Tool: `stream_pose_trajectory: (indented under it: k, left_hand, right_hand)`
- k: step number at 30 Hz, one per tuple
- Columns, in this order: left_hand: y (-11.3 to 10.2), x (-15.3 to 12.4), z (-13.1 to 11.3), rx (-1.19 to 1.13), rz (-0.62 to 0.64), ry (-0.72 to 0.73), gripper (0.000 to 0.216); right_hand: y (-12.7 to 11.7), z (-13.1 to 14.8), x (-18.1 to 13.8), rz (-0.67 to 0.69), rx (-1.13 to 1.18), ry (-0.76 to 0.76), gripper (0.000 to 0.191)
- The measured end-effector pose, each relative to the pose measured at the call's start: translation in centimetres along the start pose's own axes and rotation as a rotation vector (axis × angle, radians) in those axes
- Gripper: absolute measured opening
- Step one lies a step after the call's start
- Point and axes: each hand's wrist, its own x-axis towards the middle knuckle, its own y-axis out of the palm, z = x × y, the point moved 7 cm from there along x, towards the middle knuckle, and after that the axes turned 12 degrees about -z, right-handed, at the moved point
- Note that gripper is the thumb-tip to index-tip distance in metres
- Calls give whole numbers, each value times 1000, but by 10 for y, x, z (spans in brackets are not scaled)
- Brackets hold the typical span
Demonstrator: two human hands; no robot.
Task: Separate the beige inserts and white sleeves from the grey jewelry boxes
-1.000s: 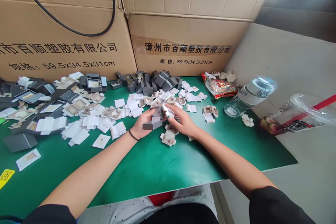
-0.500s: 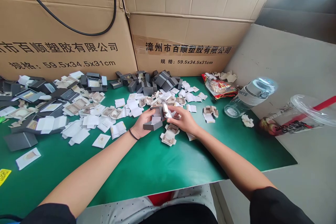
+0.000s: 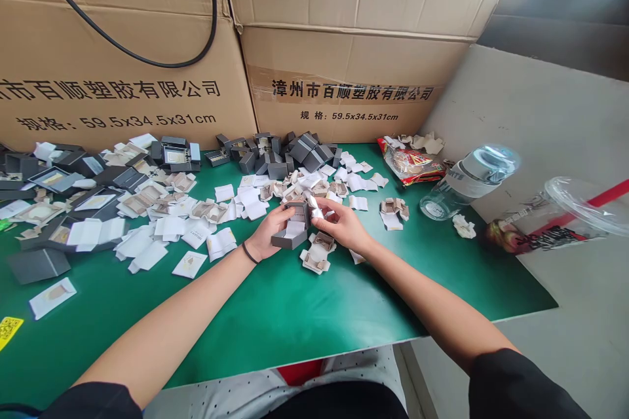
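Note:
My left hand (image 3: 268,234) grips a small open grey box (image 3: 293,230) just above the green mat (image 3: 275,314), near its middle. My right hand (image 3: 341,226) pinches a small white folded card (image 3: 315,207) at the box's upper right edge. Both hands are closed around what they hold. Under my right hand lies a beige-and-white folded insert (image 3: 317,255). A black band circles my left wrist.
Several grey boxes (image 3: 289,150) are piled at the back, with white cards and beige inserts (image 3: 162,222) strewn to the left. Large cardboard cartons (image 3: 339,78) wall off the rear. A red snack bag (image 3: 410,162), a clear bottle (image 3: 466,180) and a plastic cup (image 3: 555,213) lie to the right.
The grey box has tipped so its open inside shows. My right hand has drawn in and raised the white card to the box's upper edge.

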Motion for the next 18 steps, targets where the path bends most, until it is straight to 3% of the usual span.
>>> stream_pose_trajectory:
  k: [9, 18]
  left_hand:
    - [4, -4, -2, 17, 11, -17, 19]
    - [2, 0, 0, -25, 60, -12, 21]
  right_hand:
    - [0, 8, 1, 73, 58, -100, 49]
    - [1, 3, 1, 99, 139, -13, 51]
